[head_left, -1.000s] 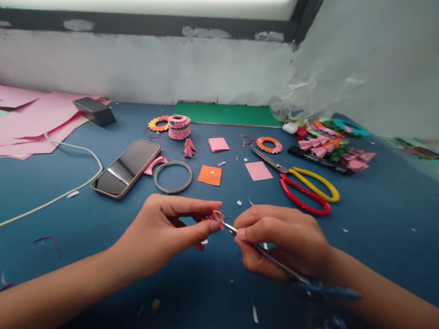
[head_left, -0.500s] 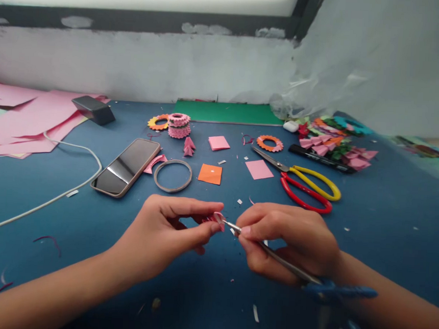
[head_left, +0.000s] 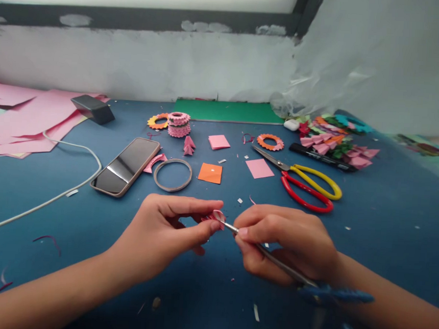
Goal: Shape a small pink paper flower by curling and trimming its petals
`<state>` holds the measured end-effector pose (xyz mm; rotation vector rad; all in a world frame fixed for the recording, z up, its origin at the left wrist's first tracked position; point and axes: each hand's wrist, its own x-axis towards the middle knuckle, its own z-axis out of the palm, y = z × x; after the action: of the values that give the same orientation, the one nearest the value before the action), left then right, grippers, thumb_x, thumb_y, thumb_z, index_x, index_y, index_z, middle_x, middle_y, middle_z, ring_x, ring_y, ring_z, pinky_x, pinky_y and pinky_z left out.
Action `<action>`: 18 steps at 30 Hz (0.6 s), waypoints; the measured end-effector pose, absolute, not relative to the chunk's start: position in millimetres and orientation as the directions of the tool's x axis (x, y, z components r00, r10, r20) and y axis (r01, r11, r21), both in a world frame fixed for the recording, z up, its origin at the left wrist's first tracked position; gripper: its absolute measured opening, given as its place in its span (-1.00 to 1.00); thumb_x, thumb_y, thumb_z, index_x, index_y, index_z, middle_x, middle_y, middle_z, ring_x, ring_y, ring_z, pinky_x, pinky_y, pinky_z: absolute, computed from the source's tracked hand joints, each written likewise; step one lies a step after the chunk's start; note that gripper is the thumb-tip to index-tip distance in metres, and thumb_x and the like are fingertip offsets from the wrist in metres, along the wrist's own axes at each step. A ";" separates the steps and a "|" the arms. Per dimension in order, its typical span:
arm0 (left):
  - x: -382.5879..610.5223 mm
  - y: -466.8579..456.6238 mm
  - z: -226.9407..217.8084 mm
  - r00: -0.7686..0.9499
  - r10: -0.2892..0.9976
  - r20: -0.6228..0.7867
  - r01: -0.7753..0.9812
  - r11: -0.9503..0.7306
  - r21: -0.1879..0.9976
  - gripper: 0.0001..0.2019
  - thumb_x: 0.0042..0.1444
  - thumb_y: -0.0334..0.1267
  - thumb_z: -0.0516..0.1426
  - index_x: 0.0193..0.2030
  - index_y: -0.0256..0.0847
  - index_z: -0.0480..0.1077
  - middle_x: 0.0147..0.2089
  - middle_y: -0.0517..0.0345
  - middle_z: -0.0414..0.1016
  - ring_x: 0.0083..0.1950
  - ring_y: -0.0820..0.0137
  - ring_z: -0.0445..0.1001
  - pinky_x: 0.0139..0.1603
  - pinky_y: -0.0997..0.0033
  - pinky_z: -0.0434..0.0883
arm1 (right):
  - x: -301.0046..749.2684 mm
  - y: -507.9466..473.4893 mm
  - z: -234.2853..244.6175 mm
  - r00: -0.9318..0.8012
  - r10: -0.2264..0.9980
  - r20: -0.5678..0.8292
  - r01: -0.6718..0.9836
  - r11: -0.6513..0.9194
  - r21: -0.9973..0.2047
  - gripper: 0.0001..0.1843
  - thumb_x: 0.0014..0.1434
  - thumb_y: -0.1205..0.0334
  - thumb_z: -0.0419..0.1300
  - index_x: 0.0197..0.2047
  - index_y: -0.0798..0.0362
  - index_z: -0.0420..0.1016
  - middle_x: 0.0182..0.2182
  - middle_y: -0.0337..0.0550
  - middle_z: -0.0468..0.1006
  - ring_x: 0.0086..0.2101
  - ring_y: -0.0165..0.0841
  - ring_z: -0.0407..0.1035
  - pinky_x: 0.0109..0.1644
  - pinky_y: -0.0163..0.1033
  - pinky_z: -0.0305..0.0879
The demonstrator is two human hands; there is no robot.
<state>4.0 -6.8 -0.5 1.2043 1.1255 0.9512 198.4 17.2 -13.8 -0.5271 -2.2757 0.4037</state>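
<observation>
My left hand [head_left: 175, 231] pinches a small pink folded paper piece [head_left: 218, 215] between thumb and fingers. Part of the piece is hidden behind the fingertips. My right hand [head_left: 285, 241] is closed round a slim metal tool [head_left: 230, 227] with a pointed silver tip and blue parts at its rear end; I cannot tell its exact kind. The tip touches or enters the opening of the paper piece. Beyond the hands lie an orange paper square [head_left: 210, 173], a pink paper square [head_left: 259, 168] and a grey ring [head_left: 172, 175].
Scissors [head_left: 307, 181] with red and yellow handles lie beyond my right hand. A phone [head_left: 126, 166] and white cable [head_left: 67, 188] are on the left. Folded paper flowers [head_left: 326, 138] and a black marker [head_left: 321, 157] sit back right, pink sheets [head_left: 34, 115] back left.
My right hand has shifted slightly left, bringing the tool's tip further into the pink paper piece. My left hand stays nearly still.
</observation>
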 end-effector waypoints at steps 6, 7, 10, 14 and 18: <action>3.6 -7.1 -2.2 0.207 0.966 -0.152 0.022 0.151 0.988 -0.80 -0.07 -0.33 0.31 -0.26 -0.01 0.58 -0.41 0.29 0.62 -0.46 0.53 0.50 -0.54 0.70 0.52 | 197.1 15.2 -12.4 -0.616 0.490 0.617 0.251 0.864 -0.436 -0.75 0.01 0.51 0.07 -0.43 -0.06 0.16 -0.58 -0.29 0.42 -0.56 -0.46 0.29 -0.58 -0.40 0.24; 3.8 -6.8 -2.3 0.209 0.966 -0.152 0.019 0.152 0.988 -0.80 -0.07 -0.33 0.31 -0.26 -0.01 0.58 -0.41 0.30 0.62 -0.46 0.53 0.50 -0.54 0.70 0.52 | 196.8 14.9 -12.2 -0.615 0.490 0.618 0.254 0.865 -0.433 -0.75 0.01 0.52 0.07 -0.43 -0.06 0.17 -0.58 -0.29 0.42 -0.56 -0.47 0.29 -0.58 -0.40 0.24; 4.5 -6.2 -2.0 0.201 0.966 -0.164 0.004 0.166 0.986 -0.81 -0.07 -0.32 0.31 -0.26 -0.01 0.58 -0.39 0.29 0.62 -0.46 0.53 0.50 -0.55 0.70 0.51 | 195.5 14.7 -12.6 -0.585 0.450 0.675 0.218 0.888 -0.404 -0.76 0.00 0.55 0.07 -0.43 -0.02 0.20 -0.58 -0.28 0.42 -0.56 -0.49 0.28 -0.56 -0.43 0.24; 5.0 -7.2 -0.8 0.194 0.966 -0.171 -0.008 0.176 0.984 -0.81 -0.07 -0.33 0.31 -0.26 -0.02 0.58 -0.40 0.30 0.62 -0.49 0.56 0.48 -0.55 0.71 0.51 | 193.6 15.6 -13.1 -0.552 0.396 0.734 0.161 0.914 -0.372 -0.77 -0.03 0.60 0.05 -0.45 0.05 0.23 -0.60 -0.26 0.42 -0.57 -0.51 0.25 -0.56 -0.43 0.22; 4.4 -8.8 -0.2 0.201 0.964 -0.172 -0.008 0.177 0.984 -0.81 -0.07 -0.32 0.31 -0.27 -0.02 0.58 -0.39 0.29 0.62 -0.47 0.54 0.49 -0.55 0.71 0.51 | 193.0 15.8 -12.4 -0.558 0.408 0.723 0.142 0.905 -0.402 -0.77 -0.04 0.60 0.06 -0.47 0.07 0.22 -0.59 -0.22 0.43 -0.56 -0.51 0.26 -0.55 -0.43 0.22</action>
<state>4.4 -8.8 -0.2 1.1490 1.1213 0.9471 193.0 15.8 -12.4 -0.3921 -2.1568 0.3732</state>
